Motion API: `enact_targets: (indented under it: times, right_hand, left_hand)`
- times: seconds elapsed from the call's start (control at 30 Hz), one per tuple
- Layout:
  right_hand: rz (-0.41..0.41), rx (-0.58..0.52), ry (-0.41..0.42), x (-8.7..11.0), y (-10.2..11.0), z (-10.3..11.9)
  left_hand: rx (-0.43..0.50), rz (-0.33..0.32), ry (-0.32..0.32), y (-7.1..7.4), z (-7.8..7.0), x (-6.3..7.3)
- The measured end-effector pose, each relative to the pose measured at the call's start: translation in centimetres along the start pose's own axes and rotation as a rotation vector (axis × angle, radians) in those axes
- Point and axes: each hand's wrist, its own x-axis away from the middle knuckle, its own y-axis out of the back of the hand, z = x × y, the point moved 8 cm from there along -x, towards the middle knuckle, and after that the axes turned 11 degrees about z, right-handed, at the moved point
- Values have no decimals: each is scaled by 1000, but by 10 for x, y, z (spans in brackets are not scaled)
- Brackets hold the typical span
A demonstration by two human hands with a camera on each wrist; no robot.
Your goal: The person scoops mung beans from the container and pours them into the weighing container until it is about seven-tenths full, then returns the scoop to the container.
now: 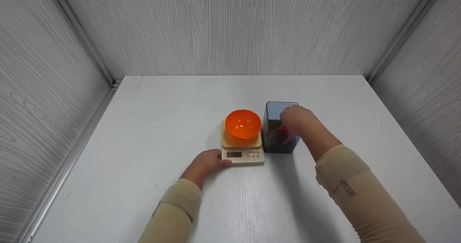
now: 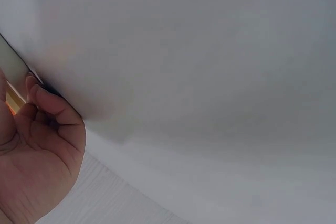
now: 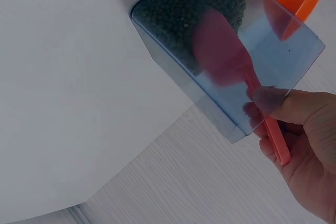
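An orange bowl (image 1: 243, 124) stands on the platform of a pale kitchen scale (image 1: 246, 160). At the scale's front left corner my left hand (image 1: 207, 162) grips its edge, thumb over the front and fingers curled along the side. To the right stands a tall see-through bin (image 1: 273, 142), with small dark green beans (image 3: 176, 17) in its bottom. My right hand (image 1: 297, 120) reaches into the bin's mouth. In the right wrist view it pinches the handle of a red plastic scoop (image 3: 223, 51), whose blade lies over the beans inside the bin.
The white table (image 1: 162, 106) runs back to a grey wood-grain panel (image 1: 230, 30). Similar panels rise on the left (image 1: 39, 91) and on the right (image 1: 417, 73). The bin stands close against the scale's right side.
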Motion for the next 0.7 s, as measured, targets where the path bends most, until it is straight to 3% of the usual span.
enact_targets:
  times: [0.17, 0.37, 0.7]
  right_hand:
    - [62, -77, 3, -5, -7, -3]
    - [20, -244, 24, -7, -9, -13]
    - [9, -334, 57, -13, -12, -20]
  left_hand:
    - [20, -1, 14, -1, 0, 1]
    - [1, 3, 7, -1, 0, 1]
    - [-13, -6, -13, -1, -1, -1]
